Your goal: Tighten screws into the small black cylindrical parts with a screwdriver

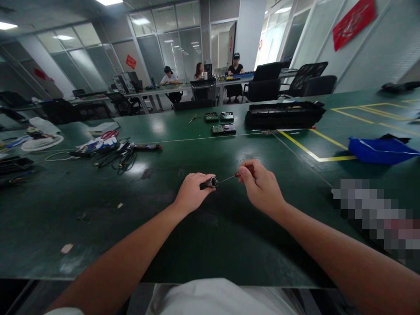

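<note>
My left hand [192, 192] is closed around a short dark cylinder [212, 182] whose round, hollow-looking end faces right. In my right hand [262, 186] is a screwdriver [236, 174] with a reddish handle, its thin shaft pointing left. The shaft's tip is at the rim of the cylinder; whether it touches a screw there is too small to tell. Both hands are just above the green table [183, 245], near the middle of the view.
Beyond my hands lie several hard drives [223, 129] and a long black tray [285, 115]. A blue bin [382, 151] stands at right. Cables [123, 155], red-handled scissors [110, 134] and a white fan grille [42, 143] are at left. People sit at a far desk.
</note>
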A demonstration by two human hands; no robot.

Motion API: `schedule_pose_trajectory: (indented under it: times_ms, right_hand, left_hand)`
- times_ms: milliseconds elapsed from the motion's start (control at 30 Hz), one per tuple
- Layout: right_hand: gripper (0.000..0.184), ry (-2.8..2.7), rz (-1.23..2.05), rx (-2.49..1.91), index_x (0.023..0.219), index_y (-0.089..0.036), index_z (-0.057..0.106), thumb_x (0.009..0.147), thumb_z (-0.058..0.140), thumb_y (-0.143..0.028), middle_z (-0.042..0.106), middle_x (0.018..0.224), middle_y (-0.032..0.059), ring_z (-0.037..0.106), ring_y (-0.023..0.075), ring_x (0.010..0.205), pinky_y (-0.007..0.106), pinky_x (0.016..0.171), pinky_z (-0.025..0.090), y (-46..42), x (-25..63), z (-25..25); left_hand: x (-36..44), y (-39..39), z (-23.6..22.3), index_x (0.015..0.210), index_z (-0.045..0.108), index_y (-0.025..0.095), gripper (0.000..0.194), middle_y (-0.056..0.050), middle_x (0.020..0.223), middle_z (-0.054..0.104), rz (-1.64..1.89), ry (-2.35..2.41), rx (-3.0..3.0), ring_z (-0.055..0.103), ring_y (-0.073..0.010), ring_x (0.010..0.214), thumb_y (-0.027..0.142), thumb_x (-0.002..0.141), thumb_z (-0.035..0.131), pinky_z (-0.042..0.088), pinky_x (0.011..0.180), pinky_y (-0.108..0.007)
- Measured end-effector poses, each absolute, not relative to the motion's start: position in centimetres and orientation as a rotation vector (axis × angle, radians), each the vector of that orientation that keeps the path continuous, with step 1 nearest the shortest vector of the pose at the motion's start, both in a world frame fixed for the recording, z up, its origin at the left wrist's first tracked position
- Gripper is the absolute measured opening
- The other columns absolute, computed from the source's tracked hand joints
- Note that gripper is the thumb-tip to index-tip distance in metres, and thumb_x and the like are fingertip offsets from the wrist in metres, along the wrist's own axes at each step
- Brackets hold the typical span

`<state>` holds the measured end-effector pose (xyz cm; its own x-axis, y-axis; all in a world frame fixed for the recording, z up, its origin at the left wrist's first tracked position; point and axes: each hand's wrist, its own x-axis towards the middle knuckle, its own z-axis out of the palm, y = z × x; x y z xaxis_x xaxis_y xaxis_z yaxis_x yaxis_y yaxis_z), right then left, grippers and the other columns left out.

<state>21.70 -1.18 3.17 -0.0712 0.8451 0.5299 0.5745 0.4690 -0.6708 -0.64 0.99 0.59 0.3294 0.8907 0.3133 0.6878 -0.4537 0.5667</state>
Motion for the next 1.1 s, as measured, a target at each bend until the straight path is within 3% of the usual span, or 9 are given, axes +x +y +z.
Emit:
schedule_pose_trajectory:
  times_ms: [333, 467, 567, 733, 800, 900, 1000, 1100]
  right_hand:
    - [0.023, -1.681, 0.368, -1.227, 0.100, -0.022, 0.058, 0.102, 0.045, -0.041, 0.068, 0.078, 0.0019, 0.065, 0.0170, 0.068, 0.031, 0.064, 0.047, -0.9, 21.8, 3.0]
    - [0.026, -1.673, 0.433, -1.209, 0.107, -0.022, 0.058, 0.102, 0.046, -0.044, 0.069, 0.077, 0.0008, 0.065, 0.0161, 0.063, 0.031, 0.063, 0.049, -1.1, 21.7, 3.0]
    - [0.027, -1.682, 0.446, -1.206, 0.110, -0.022, 0.059, 0.102, 0.046, -0.045, 0.070, 0.077, 0.0010, 0.066, 0.0161, 0.063, 0.031, 0.062, 0.049, -1.2, 21.6, 3.0]
    - [0.026, -1.701, 0.413, -1.210, 0.111, -0.021, 0.059, 0.102, 0.046, -0.042, 0.071, 0.080, 0.0024, 0.067, 0.0173, 0.068, 0.032, 0.066, 0.049, -1.2, 21.6, 3.2]
    - [0.026, -1.707, 0.406, -1.215, 0.112, -0.021, 0.059, 0.102, 0.045, -0.041, 0.071, 0.081, 0.0028, 0.067, 0.0175, 0.069, 0.032, 0.066, 0.050, -1.2, 21.7, 3.4]
    - [0.025, -1.724, 0.401, -1.224, 0.112, -0.021, 0.059, 0.103, 0.045, -0.040, 0.071, 0.082, 0.0031, 0.067, 0.0176, 0.069, 0.032, 0.066, 0.049, -1.3, 21.7, 3.6]
    - [0.025, -1.749, 0.395, -1.217, 0.112, -0.021, 0.059, 0.103, 0.045, -0.040, 0.071, 0.081, 0.0030, 0.067, 0.0175, 0.069, 0.031, 0.065, 0.049, -1.4, 21.7, 3.6]
    - [0.025, -1.756, 0.390, -1.211, 0.111, -0.021, 0.059, 0.103, 0.045, -0.040, 0.071, 0.081, 0.0027, 0.067, 0.0175, 0.068, 0.031, 0.065, 0.049, -1.4, 21.7, 3.6]
  left_hand:
    - [-0.6, 1.2, 0.0, 0.117, 0.069, 0.024, 0.034, -0.005, 0.118, 0.070, 1.063, 1.306, 2.036, 0.063, -0.0233, 0.110, 0.022, 0.084, 0.075, 0.046, 0.101, -0.040]
    - [-0.4, 1.5, -0.4, 0.118, 0.061, 0.021, 0.029, -0.008, 0.120, 0.067, 1.241, 1.172, 1.698, 0.062, -0.0217, 0.111, 0.028, 0.090, 0.066, 0.047, 0.101, -0.038]
    - [-0.5, 1.5, -0.4, 0.124, 0.053, 0.020, 0.033, -0.008, 0.115, 0.064, 1.274, 1.139, 1.545, 0.062, -0.0186, 0.099, 0.028, 0.092, 0.058, 0.048, 0.093, -0.035]
    - [-0.7, 0.9, 0.8, 0.112, 0.056, 0.021, 0.032, -0.001, 0.090, 0.061, 1.071, 1.262, 1.692, 0.058, -0.0162, 0.078, 0.040, 0.088, 0.065, 0.046, 0.072, -0.030]
    - [-0.4, 0.6, 1.6, 0.103, 0.060, 0.021, 0.030, -0.001, 0.088, 0.063, 0.918, 1.354, 1.870, 0.058, -0.0175, 0.078, 0.046, 0.087, 0.067, 0.045, 0.070, -0.030]
    - [0.4, 0.3, 2.4, 0.096, 0.065, 0.022, 0.019, -0.003, 0.096, 0.068, 0.612, 1.374, 2.127, 0.062, -0.0213, 0.087, 0.038, 0.086, 0.069, 0.046, 0.073, -0.032]
    - [1.3, 0.5, 2.6, 0.106, 0.067, 0.023, 0.021, -0.005, 0.102, 0.071, 0.384, 1.377, 2.248, 0.065, -0.0242, 0.091, 0.032, 0.087, 0.066, 0.047, 0.074, -0.033]
    - [2.1, 1.1, 2.5, 0.118, 0.064, 0.024, 0.034, -0.008, 0.102, 0.072, 0.231, 1.430, 2.335, 0.067, -0.0273, 0.089, 0.040, 0.087, 0.066, 0.048, 0.070, -0.034]
